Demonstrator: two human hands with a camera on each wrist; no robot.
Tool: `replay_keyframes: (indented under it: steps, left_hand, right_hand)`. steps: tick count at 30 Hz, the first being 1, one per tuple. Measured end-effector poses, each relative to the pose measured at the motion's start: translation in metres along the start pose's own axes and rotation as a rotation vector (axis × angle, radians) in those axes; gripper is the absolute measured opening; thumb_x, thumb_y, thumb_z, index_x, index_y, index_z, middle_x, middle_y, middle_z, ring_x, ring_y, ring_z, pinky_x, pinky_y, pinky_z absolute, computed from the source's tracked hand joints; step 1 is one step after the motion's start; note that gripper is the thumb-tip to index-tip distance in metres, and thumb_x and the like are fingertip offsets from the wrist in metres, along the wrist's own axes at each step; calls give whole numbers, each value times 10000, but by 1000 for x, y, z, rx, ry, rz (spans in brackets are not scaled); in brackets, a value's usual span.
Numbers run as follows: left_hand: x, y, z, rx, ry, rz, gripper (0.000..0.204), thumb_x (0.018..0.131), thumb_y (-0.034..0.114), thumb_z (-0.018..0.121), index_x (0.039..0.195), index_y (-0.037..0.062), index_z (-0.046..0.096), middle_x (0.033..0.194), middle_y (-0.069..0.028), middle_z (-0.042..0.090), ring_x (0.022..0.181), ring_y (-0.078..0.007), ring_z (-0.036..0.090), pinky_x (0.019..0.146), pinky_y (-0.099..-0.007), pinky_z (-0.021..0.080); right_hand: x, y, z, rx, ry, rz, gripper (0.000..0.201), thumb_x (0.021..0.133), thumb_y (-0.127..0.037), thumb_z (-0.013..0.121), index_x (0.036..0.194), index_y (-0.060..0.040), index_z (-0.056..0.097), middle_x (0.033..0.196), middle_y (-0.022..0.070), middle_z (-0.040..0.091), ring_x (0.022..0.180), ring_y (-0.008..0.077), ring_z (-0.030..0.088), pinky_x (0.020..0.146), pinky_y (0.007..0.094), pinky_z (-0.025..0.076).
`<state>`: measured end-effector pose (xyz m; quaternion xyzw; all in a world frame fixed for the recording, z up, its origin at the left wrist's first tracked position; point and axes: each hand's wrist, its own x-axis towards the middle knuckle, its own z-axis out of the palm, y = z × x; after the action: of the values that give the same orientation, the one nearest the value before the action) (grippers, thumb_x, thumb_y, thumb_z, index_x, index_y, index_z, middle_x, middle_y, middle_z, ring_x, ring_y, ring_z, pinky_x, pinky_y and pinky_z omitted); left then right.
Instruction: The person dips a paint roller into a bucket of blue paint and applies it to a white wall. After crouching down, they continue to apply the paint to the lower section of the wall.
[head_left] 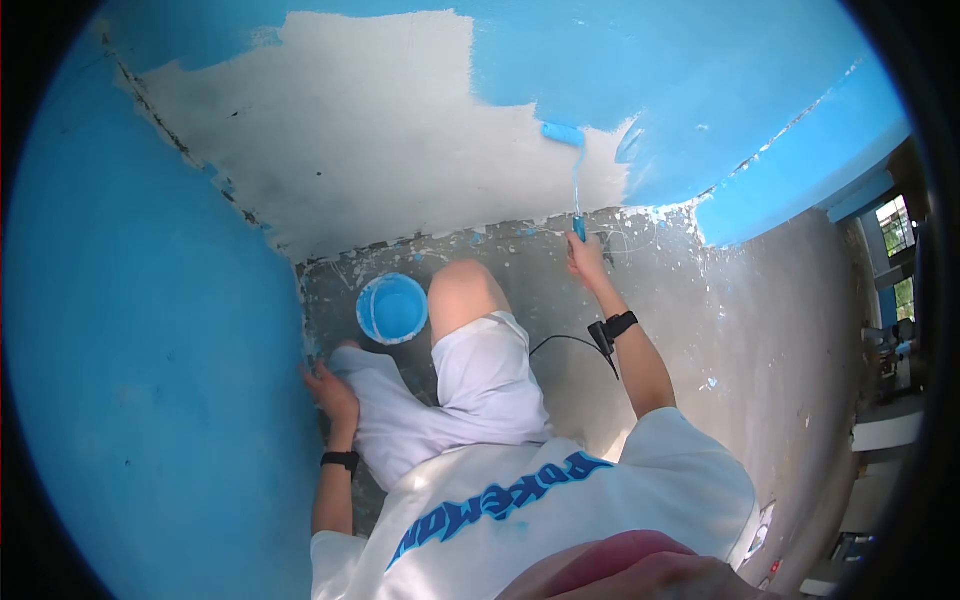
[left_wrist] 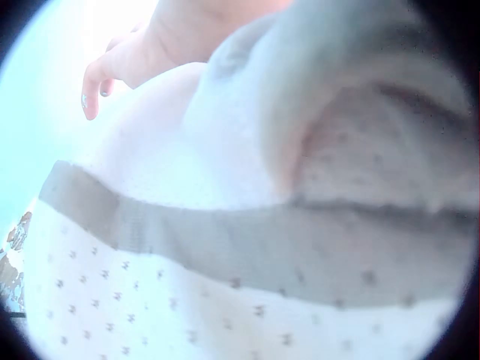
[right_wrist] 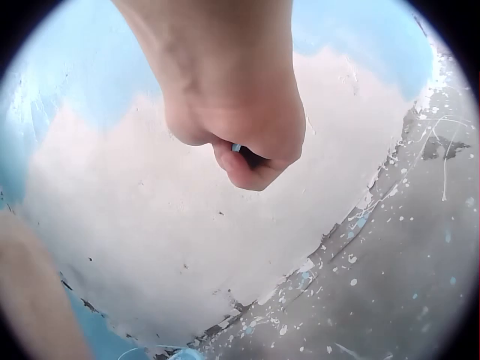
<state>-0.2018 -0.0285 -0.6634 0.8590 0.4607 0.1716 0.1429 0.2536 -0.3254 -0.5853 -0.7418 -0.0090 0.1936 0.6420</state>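
Note:
My right hand [head_left: 590,258] grips the blue handle of a paint roller [head_left: 562,133]. Its blue sleeve overlaps the white patch of wall [head_left: 390,120], near the border with the blue paint. In the right wrist view, curled fingers [right_wrist: 251,172] wrap the handle and hide most of it. My left hand [head_left: 335,395] is beside the bent left leg, close to the blue side wall, its fingers loosely bent and holding nothing. In the left wrist view, those fingers [left_wrist: 94,94] extend past pale cloth. A bucket [head_left: 362,318] of blue paint stands on the floor before my legs.
The grey floor [head_left: 650,330] is spattered with paint along the wall's base. Blue side wall [head_left: 170,330] rises close on the left. A black cable [head_left: 560,338] runs from the right wrist's device toward the shorts. Windows [head_left: 895,225] show at far right.

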Motion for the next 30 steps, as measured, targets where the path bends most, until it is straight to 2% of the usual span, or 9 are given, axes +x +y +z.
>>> replay_keyframes:
  steps: [1, 5, 8, 12, 17, 20, 23, 29, 30]
  left_hand:
    - [-2, -5, 3, 1, 19, -5, 426, 842, -67, 497, 1264, -43, 445, 1421, -352, 209, 1271, -522, 325, 1043, -547, 332]
    - [-5, 1, -6, -12, -21, -92, 433, 841, -72, 500, 1269, -42, 442, 1425, -351, 195, 1259, -515, 339, 1038, -548, 337]
    - [-5, -2, -6, -5, -2, -60, 435, 841, -77, 504, 1271, -43, 441, 1430, -350, 183, 1244, -512, 354, 1027, -549, 346]
    - [-5, -2, -7, 30, -2, -49, 441, 840, -80, 509, 1273, -42, 441, 1431, -351, 179, 1241, -514, 356, 1021, -549, 352]
    - [-3, 9, -16, 8, -35, -105, 445, 831, -84, 516, 1268, -41, 447, 1438, -349, 171, 1255, -514, 343, 1033, -541, 345]
    - [-7, 1, -11, -40, -29, -95, 457, 819, -85, 521, 1267, -36, 450, 1443, -345, 170, 1270, -513, 330, 1045, -530, 338]
    - [-5, 6, -18, -51, -67, -142, 474, 809, -80, 529, 1272, -38, 441, 1439, -347, 173, 1282, -515, 317, 1058, -524, 325]
    - [-2, 13, -22, 59, -61, -80, 475, 814, -67, 518, 1279, -52, 420, 1426, -363, 177, 1281, -530, 304, 1063, -547, 306]
    - [-1, 13, -18, 62, -59, -71, 475, 814, -67, 518, 1279, -52, 420, 1426, -363, 177, 1281, -530, 304, 1063, -547, 306]
  right_hand:
    - [-4, -14, -13, 15, -37, -20, 310, 920, -229, 563, 681, -102, 413, 507, -46, 315, 353, 76, 301, 325, 264, 210]
    - [18, -91, -77, 86, 94, -185, 287, 925, -222, 567, 714, -101, 414, 513, -51, 323, 352, 62, 275, 318, 249, 188]
    - [43, -158, -129, 163, 97, -259, 306, 936, -234, 545, 699, -118, 390, 516, -60, 268, 368, 61, 253, 334, 244, 183]
    - [85, -184, -166, 144, 96, -207, 294, 935, -238, 517, 704, -121, 379, 519, -60, 247, 379, 63, 244, 354, 244, 191]
    - [115, -93, -131, 81, 103, -21, 264, 926, -236, 487, 713, -106, 400, 510, -48, 256, 379, 85, 264, 361, 269, 221]
    - [110, -10, -88, 80, 46, 133, 266, 928, -251, 480, 711, -116, 403, 518, -38, 272, 383, 94, 282, 361, 288, 236]
    - [98, 44, -42, 159, -91, 278, 255, 928, -272, 483, 744, -118, 397, 518, -42, 267, 383, 93, 281, 371, 288, 247]
    - [55, 46, 11, 362, -205, 399, 271, 933, -268, 489, 714, -139, 398, 515, -60, 263, 383, 75, 273, 372, 270, 238]
    - [54, 35, 9, 528, -300, 456, 268, 942, -264, 482, 718, -143, 398, 516, -64, 257, 385, 72, 268, 372, 261, 234]
